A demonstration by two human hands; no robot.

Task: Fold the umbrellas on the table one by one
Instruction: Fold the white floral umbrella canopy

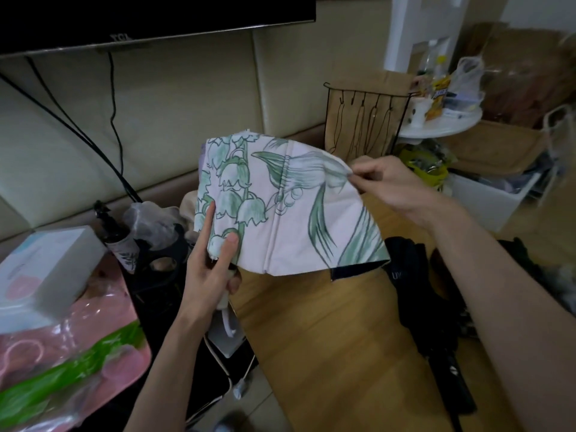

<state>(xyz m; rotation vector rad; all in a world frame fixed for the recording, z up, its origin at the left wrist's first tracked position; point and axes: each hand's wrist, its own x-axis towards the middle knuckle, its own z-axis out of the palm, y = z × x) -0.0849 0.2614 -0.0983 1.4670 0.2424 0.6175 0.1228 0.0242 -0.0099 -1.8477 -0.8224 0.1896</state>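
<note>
Television (156, 14), far left: I read "TCL" in pale letters on its lower bezel.
Black umbrella (414, 291), near right on the table (311, 338): I make out faint letters like "UV", no more.
Yellow packet (438, 95), far right: label too blurred for me to read.
White box (46, 266), near left: faint print, unreadable.

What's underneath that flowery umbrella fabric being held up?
Under the floral umbrella you see the wooden table and a hanging white strap. The fabric hides its shaft and ribs.
</note>
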